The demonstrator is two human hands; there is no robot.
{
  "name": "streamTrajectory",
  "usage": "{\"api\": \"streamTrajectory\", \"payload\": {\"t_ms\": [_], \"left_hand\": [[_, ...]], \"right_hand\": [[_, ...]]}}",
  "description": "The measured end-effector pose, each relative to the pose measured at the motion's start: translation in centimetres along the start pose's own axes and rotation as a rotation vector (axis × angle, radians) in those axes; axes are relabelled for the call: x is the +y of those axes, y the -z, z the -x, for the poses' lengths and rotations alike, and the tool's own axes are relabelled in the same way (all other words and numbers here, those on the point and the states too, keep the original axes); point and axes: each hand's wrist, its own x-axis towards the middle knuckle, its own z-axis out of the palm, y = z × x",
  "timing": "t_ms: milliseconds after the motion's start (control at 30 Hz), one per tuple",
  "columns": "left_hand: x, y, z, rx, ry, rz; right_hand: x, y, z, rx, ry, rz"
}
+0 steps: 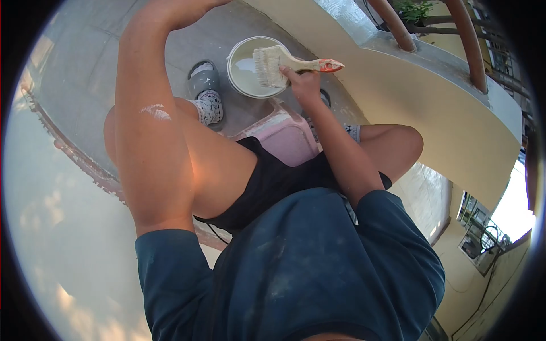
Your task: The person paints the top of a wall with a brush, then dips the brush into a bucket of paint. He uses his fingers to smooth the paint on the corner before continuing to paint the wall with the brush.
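A wide paintbrush (284, 61) with a pale, paint-coated handle and red tip is gripped in my right hand (305, 86). Its whitish bristles point left, over a round white bucket (229, 73) holding pale liquid that looks like paint. Whether the bristles touch the liquid cannot be made out. At the left, my left arm (151, 142) reaches up to the top edge, with a white smear on it. What seems to be my left hand (185, 10) bends right there and is cut off, its fingers hidden.
Below my lap is a pink plastic stool (284, 136) with white stains. A grey slipper (203, 79) is on my foot beside the bucket. A cream low wall (409, 85) with reddish-brown rails (392, 23) curves along the right. Grey floor (85, 68) lies to the left.
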Motion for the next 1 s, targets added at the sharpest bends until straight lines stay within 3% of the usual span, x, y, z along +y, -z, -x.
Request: {"api": "streamTrajectory", "payload": {"t_ms": [167,233,367,433,467,533,567,633,667,733,800,867,1000], "left_hand": [[3.3,1.7,1.7,0.011,0.045,0.056],[3.3,1.7,1.8,0.029,0.011,0.053],[-1.3,-0.6,-1.6,0.026,-0.016,-0.051],[-1.0,-0.1,-1.7,-0.003,0.000,-0.018],[-0.7,0.0,-1.6,-0.031,0.044,-0.006],[-0.8,-0.1,-1.9,-0.050,0.029,0.024],[-0.6,-0.1,-2.0,-0.054,0.046,0.039],[-0.4,-0.1,-2.1,-0.067,0.041,0.037],[-0.3,0.0,-2.1,-0.072,0.056,0.034],[0.2,0.3,-2.1,-0.081,0.047,0.034],[0.3,0.2,-2.3,-0.095,0.041,0.035],[0.5,0.1,-2.3,-0.055,0.022,0.030],[1.3,0.3,-1.9,-0.040,0.034,0.028]], "right_hand": [[1.4,0.9,-0.8,0.062,-0.063,0.003],[1.5,0.9,-1.1,0.072,-0.294,-0.290],[-0.8,1.6,-0.3,0.075,-0.198,-0.284],[-2.5,2.1,0.4,-0.005,0.045,0.184],[-3.5,2.6,0.5,0.026,0.041,0.204],[-5.6,3.4,0.8,-0.127,0.484,0.614],[-6.3,4.0,0.7,-0.105,0.476,0.623],[-7.5,5.0,0.0,-0.141,0.862,0.889],[-8.2,5.5,-0.4,-0.128,0.860,0.893],[-9.7,6.8,-1.3,-0.159,0.979,1.313],[-10.5,7.6,-2.0,-0.157,0.915,1.448],[-10.4,8.7,-3.9,-0.198,0.917,1.795],[-11.0,10.9,-5.9,-0.283,0.748,1.899]]}}
